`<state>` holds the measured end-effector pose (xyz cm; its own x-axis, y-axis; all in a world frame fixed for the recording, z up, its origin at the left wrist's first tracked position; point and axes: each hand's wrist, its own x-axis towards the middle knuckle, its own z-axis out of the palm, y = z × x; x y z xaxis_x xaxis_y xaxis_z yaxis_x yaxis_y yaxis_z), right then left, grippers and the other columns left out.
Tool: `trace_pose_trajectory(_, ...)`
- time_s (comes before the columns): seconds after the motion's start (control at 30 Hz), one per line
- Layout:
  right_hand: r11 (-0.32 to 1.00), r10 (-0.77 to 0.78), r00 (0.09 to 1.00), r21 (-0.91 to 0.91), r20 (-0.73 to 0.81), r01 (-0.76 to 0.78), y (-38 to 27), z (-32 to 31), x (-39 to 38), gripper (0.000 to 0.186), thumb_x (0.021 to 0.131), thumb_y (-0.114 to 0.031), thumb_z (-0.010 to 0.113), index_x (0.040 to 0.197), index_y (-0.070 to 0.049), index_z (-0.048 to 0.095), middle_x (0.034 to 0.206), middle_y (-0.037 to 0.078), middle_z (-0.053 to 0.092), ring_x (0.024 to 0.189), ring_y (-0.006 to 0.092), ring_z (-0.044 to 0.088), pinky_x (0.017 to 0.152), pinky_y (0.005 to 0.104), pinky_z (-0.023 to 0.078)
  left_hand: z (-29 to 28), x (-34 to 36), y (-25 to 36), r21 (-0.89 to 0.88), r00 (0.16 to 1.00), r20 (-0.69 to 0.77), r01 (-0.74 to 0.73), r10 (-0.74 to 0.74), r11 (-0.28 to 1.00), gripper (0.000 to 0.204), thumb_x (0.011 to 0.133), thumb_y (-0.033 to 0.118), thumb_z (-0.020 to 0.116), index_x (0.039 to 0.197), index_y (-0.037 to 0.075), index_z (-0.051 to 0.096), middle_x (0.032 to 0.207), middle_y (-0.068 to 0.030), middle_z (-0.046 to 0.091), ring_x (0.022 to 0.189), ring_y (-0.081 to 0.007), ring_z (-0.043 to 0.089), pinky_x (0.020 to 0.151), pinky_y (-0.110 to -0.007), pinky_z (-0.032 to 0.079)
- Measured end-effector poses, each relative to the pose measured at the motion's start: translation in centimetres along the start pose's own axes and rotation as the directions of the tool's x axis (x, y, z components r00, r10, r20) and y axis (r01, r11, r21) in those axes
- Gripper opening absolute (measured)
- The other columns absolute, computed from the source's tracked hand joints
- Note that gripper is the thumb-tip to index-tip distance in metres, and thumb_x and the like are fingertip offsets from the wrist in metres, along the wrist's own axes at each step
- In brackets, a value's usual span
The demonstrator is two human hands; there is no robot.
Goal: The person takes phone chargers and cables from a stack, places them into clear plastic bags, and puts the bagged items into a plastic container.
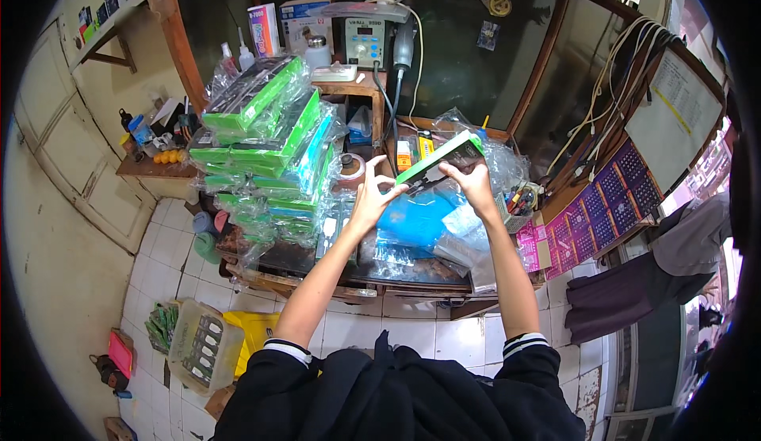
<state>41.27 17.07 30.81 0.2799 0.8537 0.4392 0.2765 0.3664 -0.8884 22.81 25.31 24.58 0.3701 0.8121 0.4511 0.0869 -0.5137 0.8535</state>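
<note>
My right hand (476, 183) grips the right part of a flat green and black box (438, 164), which is held tilted above the desk. My left hand (375, 191) is at the box's left end, its thumb and a finger closed on the corner. Below the box lie blue plastic sheets (416, 219) and crumpled clear wrapping. To the left of my hands stands a tall, uneven stack of green boxes (254, 160) in clear plastic. A roll of tape (351, 168) sits just beside my left hand.
A soldering station (365, 41) stands on the back shelf. A basket of tools (519, 202) is at right, below hanging cables. A plastic bin (198, 338) and yellow container (250, 334) stand on the floor at left. Dark clothing (614, 290) hangs at far right.
</note>
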Motion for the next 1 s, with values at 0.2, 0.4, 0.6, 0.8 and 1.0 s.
trace_pose_trajectory(0.2,0.999,-0.035,0.999,0.033,-0.022,0.035,1.4,-0.3,0.4,0.036,0.069,-0.013,0.073,0.094,0.003,0.052,0.084,0.010,0.063,0.074,0.0144,0.060,0.067,0.0264,0.048,0.1,0.0,0.5,0.013,0.998,0.041,-0.050,0.050,0.999,0.072,0.069,0.026,0.071,0.125,0.010,0.030,0.078,-0.0122,0.065,0.079,-0.0255,0.063,0.073,-0.033,0.047)
trace_pose_trajectory(0.4,0.981,-0.029,0.999,-0.192,-0.030,0.023,0.1,0.1,0.1,0.042,0.067,-0.015,0.074,0.097,0.003,0.050,0.083,0.011,0.063,0.077,0.0154,0.060,0.066,0.0275,0.049,0.2,0.0,0.2,-0.084,0.998,0.004,0.056,-0.056,0.995,0.076,0.064,0.020,0.075,0.125,0.010,0.031,0.084,-0.0122,0.065,0.082,-0.0261,0.063,0.077,-0.034,0.046)
trace_pose_trajectory(0.6,0.995,0.021,0.999,-0.099,0.029,-0.018,-1.0,0.2,0.1,0.049,0.066,-0.016,0.076,0.101,0.002,0.049,0.088,0.011,0.062,0.078,0.0153,0.060,0.065,0.0276,0.049,0.4,0.0,0.4,-0.171,0.998,-0.003,-0.069,0.070,0.983,0.077,0.063,0.015,0.075,0.125,0.010,0.031,0.087,-0.0109,0.065,0.087,-0.0238,0.062,0.079,-0.034,0.047)
trace_pose_trajectory(0.8,0.969,-0.098,0.992,-0.219,0.082,0.114,-0.6,1.3,1.1,0.064,0.063,-0.026,0.077,0.113,-0.003,0.045,0.092,0.010,0.062,0.084,0.0147,0.059,0.071,0.0293,0.047,1.2,0.6,1.8,-0.262,0.996,0.019,-0.076,0.084,0.962,0.074,0.066,0.008,0.073,0.126,0.009,0.029,0.093,-0.0118,0.063,0.090,-0.0203,0.061,0.082,-0.032,0.047)
trace_pose_trajectory(1.0,0.957,-0.027,0.991,-0.282,0.129,0.063,-0.6,1.5,1.4,0.062,0.067,-0.032,0.072,0.115,-0.006,0.043,0.094,0.010,0.060,0.085,0.0173,0.058,0.067,0.0296,0.049,1.5,1.3,2.4,-0.511,0.999,-0.019,-0.042,0.038,0.859,0.073,0.069,0.006,0.070,0.127,0.008,0.025,0.097,-0.0159,0.060,0.092,-0.0204,0.058,0.084,-0.032,0.046)
